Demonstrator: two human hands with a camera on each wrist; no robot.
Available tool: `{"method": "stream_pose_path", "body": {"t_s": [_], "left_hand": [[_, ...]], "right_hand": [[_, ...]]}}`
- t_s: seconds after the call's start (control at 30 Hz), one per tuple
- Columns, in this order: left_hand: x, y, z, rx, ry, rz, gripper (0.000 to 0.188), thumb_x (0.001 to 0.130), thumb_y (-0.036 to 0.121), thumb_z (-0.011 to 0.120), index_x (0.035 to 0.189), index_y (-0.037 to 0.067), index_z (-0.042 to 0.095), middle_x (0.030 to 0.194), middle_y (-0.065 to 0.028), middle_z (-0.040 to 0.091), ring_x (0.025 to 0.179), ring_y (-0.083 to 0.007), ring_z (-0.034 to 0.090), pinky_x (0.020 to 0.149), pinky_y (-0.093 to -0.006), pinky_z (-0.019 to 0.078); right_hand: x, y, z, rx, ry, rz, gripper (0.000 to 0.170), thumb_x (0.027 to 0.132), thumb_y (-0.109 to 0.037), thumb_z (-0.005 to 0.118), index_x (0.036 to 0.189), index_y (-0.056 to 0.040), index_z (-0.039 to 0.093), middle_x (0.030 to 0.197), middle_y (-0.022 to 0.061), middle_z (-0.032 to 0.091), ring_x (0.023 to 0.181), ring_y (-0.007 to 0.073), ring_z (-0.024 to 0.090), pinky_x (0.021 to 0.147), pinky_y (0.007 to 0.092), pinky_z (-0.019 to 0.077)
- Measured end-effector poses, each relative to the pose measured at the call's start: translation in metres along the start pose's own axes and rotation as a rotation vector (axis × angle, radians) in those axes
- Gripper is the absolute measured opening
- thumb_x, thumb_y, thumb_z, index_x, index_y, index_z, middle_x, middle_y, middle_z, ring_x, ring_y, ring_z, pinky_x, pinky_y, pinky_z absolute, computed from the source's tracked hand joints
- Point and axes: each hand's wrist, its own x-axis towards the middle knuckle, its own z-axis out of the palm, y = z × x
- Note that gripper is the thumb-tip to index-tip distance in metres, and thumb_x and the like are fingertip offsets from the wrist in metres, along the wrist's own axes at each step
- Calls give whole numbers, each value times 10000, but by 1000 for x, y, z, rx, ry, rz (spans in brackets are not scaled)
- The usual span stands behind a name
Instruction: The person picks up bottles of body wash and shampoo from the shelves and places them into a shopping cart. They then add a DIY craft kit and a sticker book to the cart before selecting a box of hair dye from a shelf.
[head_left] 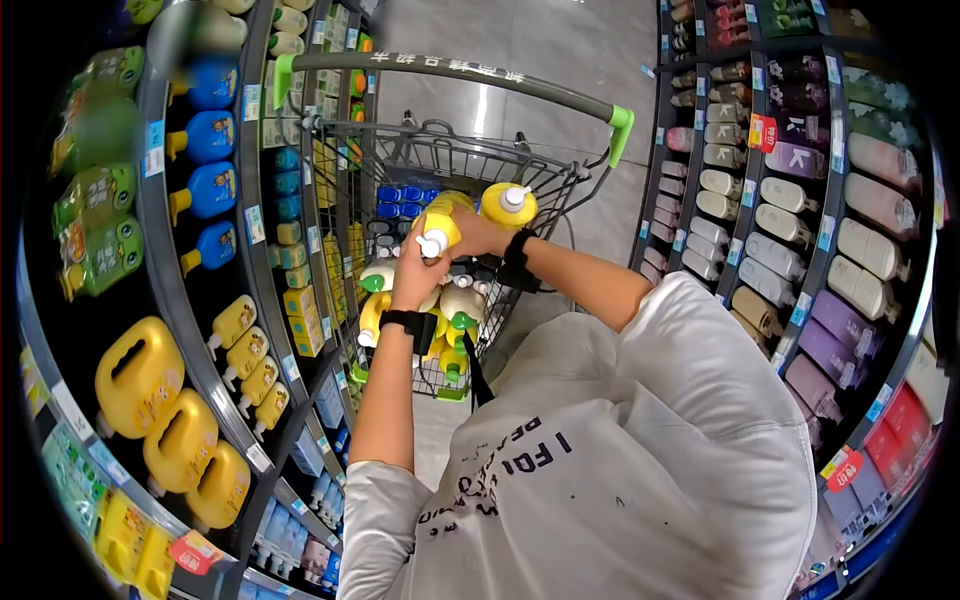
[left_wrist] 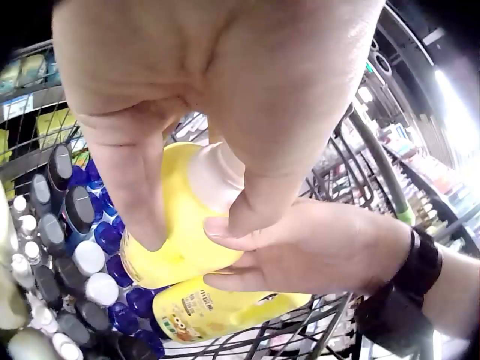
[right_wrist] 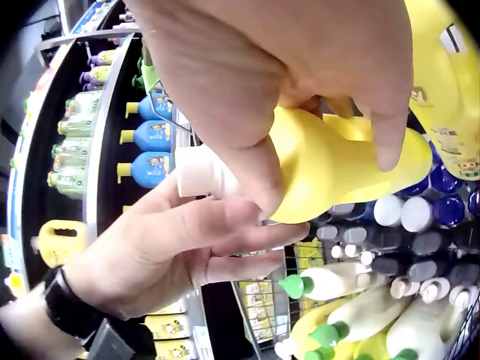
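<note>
My left hand (head_left: pixel 408 275) and right hand (head_left: pixel 478 235) both grip one yellow bottle (head_left: pixel 441 232) with a white cap, held tilted above a shopping cart (head_left: pixel 560 180). In the left wrist view, the left fingers come down around the bottle (left_wrist: pixel 180 225) near its cap, and the right hand (left_wrist: pixel 315 247) meets it from the side. The right wrist view has the right fingers curled over the bottle's body, with the left hand (right_wrist: pixel 180 240) by its neck. Beside the right hand is a second yellow bottle (head_left: pixel 508 204), its printed label (left_wrist: pixel 187 319) partly visible.
White bottles with green caps (head_left: pixel 461 303), dark-capped bottles (right_wrist: pixel 390 238) and blue-topped ones (head_left: pixel 400 194) fill part of the cart. Shelves flank the aisle: yellow jugs (head_left: pixel 140 375) and blue pump bottles (head_left: pixel 210 136) left, pale bottles (head_left: pixel 785 208) right. The cart's handle (head_left: pixel 450 72) crosses the far side.
</note>
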Motion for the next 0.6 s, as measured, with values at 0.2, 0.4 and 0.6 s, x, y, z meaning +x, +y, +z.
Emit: {"method": "stream_pose_path", "body": {"t_s": [0.2, 0.4, 0.6], "left_hand": [[29, -4, 10, -437, -139, -251, 616, 879, 49, 551, 1440, 172, 327, 958, -26, 571, 719, -79, 571, 596, -210, 476], [38, 23, 20, -667, -55, -495, 602, 905, 59, 459, 1464, 186, 275, 993, -37, 576, 716, -86, 568, 595, -199, 472], [35, 33, 20, -842, -67, -519, 605, 948, 260, 422, 1496, 183, 177, 1336, -55, 449, 1047, -178, 584, 879, -300, 470]], "right_hand": [[-2, 24, 27, -3, 254, 374, 622, 640, -230, 761, 1156, 21, 520, 1200, 306, 521, 1082, 422, 536, 896, 416, 455], [-13, -31, -5, -200, 358, 182, 562, 702, -42, 677, 1232, -32, 489, 1342, 284, 407, 1212, 431, 432, 972, 418, 422], [21, -35, -34, -244, 289, 70, 212, 720, -59, 626, 924, -11, 595, 945, 200, 628, 908, 379, 602, 781, 446, 486]]}}
